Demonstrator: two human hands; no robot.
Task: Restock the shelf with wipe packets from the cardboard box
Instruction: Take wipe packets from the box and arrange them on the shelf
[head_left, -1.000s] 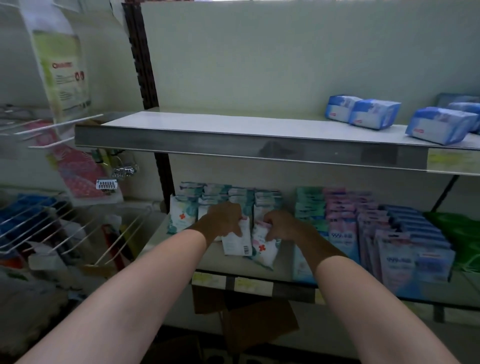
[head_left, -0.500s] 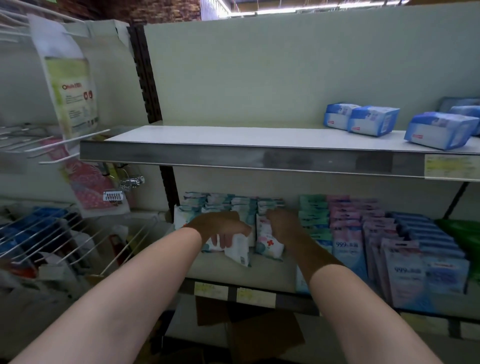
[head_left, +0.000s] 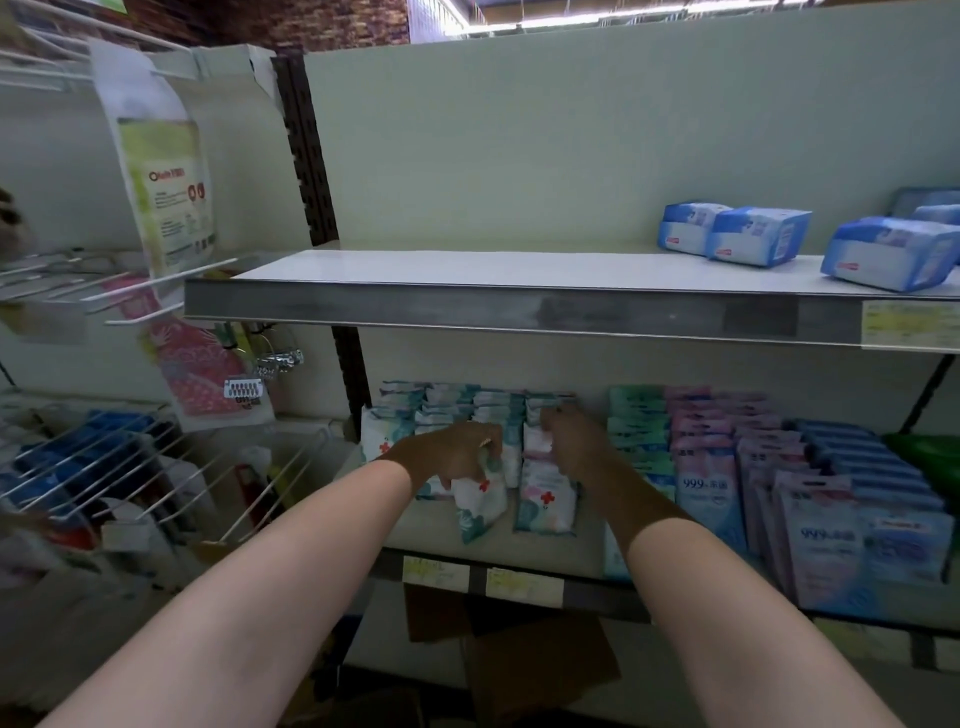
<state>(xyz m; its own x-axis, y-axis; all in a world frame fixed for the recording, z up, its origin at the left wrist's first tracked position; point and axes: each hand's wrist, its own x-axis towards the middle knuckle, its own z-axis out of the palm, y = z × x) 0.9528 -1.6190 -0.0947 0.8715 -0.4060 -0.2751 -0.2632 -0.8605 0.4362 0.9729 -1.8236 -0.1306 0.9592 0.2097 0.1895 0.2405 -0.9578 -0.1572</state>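
Both arms reach into the lower shelf (head_left: 530, 551). My left hand (head_left: 457, 454) grips the top of a white wipe packet with a red cross (head_left: 480, 501), which leans tilted toward the shelf front. My right hand (head_left: 576, 441) rests on the top of another wipe packet (head_left: 545, 499) standing upright beside it, fingers curled over the row behind. Rows of the same wipe packets (head_left: 467, 402) stand behind the hands. The cardboard box (head_left: 519, 660) shows as brown flaps below the shelf.
Blue and pink 999 packs (head_left: 810, 499) fill the shelf to the right. The upper shelf (head_left: 467, 306) holds blue tissue packs (head_left: 753, 236) at its right end. Wire racks (head_left: 104, 457) with hanging goods stand on the left.
The view has tilted upward. The right packet now stands upright in front of its row, and the left hand's packet has dropped lower and leans forward.
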